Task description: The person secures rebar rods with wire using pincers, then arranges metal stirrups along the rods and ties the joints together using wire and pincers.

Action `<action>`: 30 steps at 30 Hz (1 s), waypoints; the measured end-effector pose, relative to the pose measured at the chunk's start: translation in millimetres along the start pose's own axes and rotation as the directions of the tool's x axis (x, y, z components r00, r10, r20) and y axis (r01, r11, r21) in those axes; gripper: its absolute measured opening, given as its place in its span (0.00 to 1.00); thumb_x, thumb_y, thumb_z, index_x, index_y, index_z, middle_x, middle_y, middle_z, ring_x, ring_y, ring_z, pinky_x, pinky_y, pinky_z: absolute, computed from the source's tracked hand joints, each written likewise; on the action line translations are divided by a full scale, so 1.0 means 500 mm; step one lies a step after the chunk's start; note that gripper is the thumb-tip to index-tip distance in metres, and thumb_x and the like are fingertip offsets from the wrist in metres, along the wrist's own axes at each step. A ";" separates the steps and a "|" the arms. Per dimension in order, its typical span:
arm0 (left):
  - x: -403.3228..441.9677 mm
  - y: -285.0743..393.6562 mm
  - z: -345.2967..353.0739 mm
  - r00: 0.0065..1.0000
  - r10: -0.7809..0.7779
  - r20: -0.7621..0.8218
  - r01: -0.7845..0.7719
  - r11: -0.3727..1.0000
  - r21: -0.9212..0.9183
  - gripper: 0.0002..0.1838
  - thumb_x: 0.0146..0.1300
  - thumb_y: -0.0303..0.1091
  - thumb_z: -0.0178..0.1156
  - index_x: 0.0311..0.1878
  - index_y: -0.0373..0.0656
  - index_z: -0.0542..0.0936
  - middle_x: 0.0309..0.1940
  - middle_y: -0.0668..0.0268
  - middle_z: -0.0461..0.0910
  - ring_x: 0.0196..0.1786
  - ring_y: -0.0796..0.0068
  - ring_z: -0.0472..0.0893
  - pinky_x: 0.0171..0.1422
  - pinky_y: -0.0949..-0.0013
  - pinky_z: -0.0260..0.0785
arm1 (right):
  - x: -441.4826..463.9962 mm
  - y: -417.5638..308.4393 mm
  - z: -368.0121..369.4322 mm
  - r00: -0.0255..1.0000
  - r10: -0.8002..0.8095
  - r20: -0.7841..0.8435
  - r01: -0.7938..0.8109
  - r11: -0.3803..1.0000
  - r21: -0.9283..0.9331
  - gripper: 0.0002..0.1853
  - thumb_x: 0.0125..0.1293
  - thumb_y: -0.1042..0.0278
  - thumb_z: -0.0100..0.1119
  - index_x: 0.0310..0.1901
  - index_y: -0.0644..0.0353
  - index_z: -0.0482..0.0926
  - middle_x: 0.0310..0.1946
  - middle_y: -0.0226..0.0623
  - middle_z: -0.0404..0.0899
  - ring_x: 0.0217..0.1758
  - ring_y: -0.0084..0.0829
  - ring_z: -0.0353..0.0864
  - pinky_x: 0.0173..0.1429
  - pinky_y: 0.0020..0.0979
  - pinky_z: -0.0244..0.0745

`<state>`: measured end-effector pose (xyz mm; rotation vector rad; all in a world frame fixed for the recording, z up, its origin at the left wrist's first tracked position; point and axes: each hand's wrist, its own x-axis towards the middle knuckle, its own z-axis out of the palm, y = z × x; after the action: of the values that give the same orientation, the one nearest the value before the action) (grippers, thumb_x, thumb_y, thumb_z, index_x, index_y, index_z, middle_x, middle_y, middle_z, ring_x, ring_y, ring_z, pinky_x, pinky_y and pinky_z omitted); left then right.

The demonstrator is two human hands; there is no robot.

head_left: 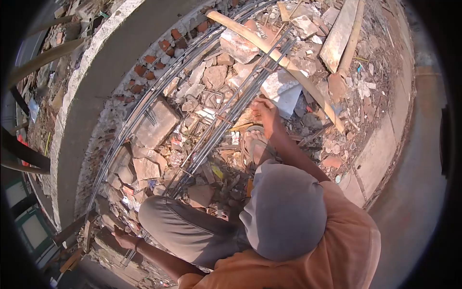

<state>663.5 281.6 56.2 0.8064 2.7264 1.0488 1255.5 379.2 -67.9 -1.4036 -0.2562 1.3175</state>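
Observation:
My right hand (265,113) is just right of a bundle of thin steel bars (226,126). Its fingers are bent and apart, and nothing shows clearly in them. Rusty ties cross the bundle, which runs diagonally over the rubble. Low on the left, my left hand (126,239) is held out with its fingers apart, close to the bars' lower end. A sandalled foot (257,143) rests among the debris below my right hand. A bent knee in grey trousers (175,221) covers part of the bars.
More long bars (126,132) curve along a broken brick-and-plaster wall (91,91). A wooden strip (288,65) lies across the bundle's top end. Concrete chunks (156,124) and broken stones surround the bars. Planks (339,36) lie upper right; a low kerb (380,159) borders the right side.

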 end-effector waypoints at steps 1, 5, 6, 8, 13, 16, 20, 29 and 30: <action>-0.029 0.112 0.033 0.997 0.074 0.012 -0.067 0.951 -0.301 0.25 0.72 0.45 0.42 0.56 0.35 0.80 0.58 0.52 0.77 0.60 0.57 0.76 0.68 0.59 0.64 | -0.023 -0.012 -0.016 0.997 -0.079 -0.025 0.076 0.991 -0.107 0.12 0.68 0.70 0.54 0.51 0.64 0.76 0.39 0.35 0.79 0.40 0.24 0.78 0.44 0.25 0.74; -0.239 0.502 0.177 0.636 0.570 0.520 -0.304 0.805 -0.510 0.29 0.78 0.47 0.34 0.66 0.33 0.69 0.66 0.54 0.69 0.68 0.62 0.67 0.74 0.59 0.56 | -0.115 -0.143 0.056 0.887 -0.119 0.447 0.223 0.956 -0.190 0.18 0.69 0.62 0.56 0.53 0.67 0.73 0.40 0.33 0.78 0.41 0.21 0.77 0.45 0.26 0.74; -0.298 0.545 0.228 0.533 0.583 0.613 -0.100 0.763 -0.639 0.30 0.78 0.49 0.33 0.66 0.33 0.68 0.66 0.55 0.68 0.70 0.63 0.65 0.75 0.58 0.54 | -0.134 -0.170 0.093 0.796 -0.270 0.543 0.427 0.885 -0.185 0.20 0.69 0.61 0.56 0.56 0.67 0.72 0.44 0.37 0.77 0.43 0.26 0.78 0.47 0.28 0.74; -0.452 0.610 0.294 0.325 0.578 0.749 -0.014 0.795 -0.607 0.31 0.77 0.49 0.36 0.70 0.31 0.62 0.69 0.52 0.64 0.73 0.63 0.59 0.77 0.59 0.46 | -0.147 -0.180 0.133 0.632 -0.467 0.618 0.701 0.685 -0.200 0.20 0.70 0.62 0.55 0.57 0.66 0.71 0.47 0.42 0.77 0.48 0.32 0.78 0.51 0.32 0.73; -0.662 0.636 0.426 0.096 0.536 0.839 0.483 0.712 -0.510 0.29 0.74 0.48 0.47 0.65 0.32 0.70 0.63 0.54 0.71 0.67 0.67 0.67 0.73 0.66 0.52 | -0.117 -0.186 0.073 0.885 -0.290 0.365 0.426 0.821 -0.381 0.14 0.73 0.63 0.49 0.50 0.67 0.70 0.36 0.32 0.76 0.36 0.21 0.72 0.42 0.26 0.71; -0.688 0.633 0.509 0.198 0.618 0.761 0.177 0.741 -0.648 0.30 0.69 0.46 0.56 0.64 0.29 0.71 0.59 0.50 0.75 0.62 0.64 0.74 0.67 0.64 0.63 | -0.087 -0.177 -0.017 0.955 -0.284 0.087 0.296 0.934 -0.203 0.13 0.74 0.65 0.46 0.49 0.67 0.73 0.26 0.34 0.73 0.30 0.22 0.70 0.37 0.30 0.69; -0.687 0.633 0.749 0.092 0.552 0.829 -0.480 0.754 -0.448 0.27 0.65 0.37 0.58 0.60 0.24 0.71 0.54 0.46 0.78 0.57 0.59 0.78 0.63 0.66 0.66 | 0.144 -0.155 -0.170 0.738 -0.639 -0.219 0.520 0.744 -0.419 0.16 0.73 0.67 0.45 0.57 0.66 0.72 0.36 0.38 0.79 0.37 0.27 0.74 0.45 0.29 0.72; -0.696 0.638 0.831 -0.215 0.647 0.731 -0.424 0.613 -0.667 0.19 0.66 0.32 0.54 0.58 0.32 0.75 0.41 0.39 0.80 0.45 0.50 0.83 0.50 0.62 0.72 | 0.194 -0.268 -0.159 0.888 -0.443 -0.125 0.175 0.576 -0.799 0.12 0.73 0.65 0.49 0.52 0.57 0.79 0.45 0.41 0.84 0.47 0.37 0.81 0.54 0.33 0.71; -0.690 0.646 0.828 -0.248 0.620 0.745 -0.427 0.620 -0.658 0.19 0.67 0.32 0.54 0.58 0.33 0.75 0.40 0.39 0.80 0.44 0.50 0.83 0.50 0.62 0.72 | 0.204 -0.258 -0.167 0.870 -0.483 -0.094 0.225 0.559 -0.798 0.12 0.73 0.65 0.49 0.52 0.57 0.79 0.45 0.42 0.83 0.47 0.37 0.81 0.54 0.33 0.71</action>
<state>1216.9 548.5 -75.2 1.8689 0.8971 0.2986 1421.7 454.6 -42.9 -2.1073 -0.9414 0.6027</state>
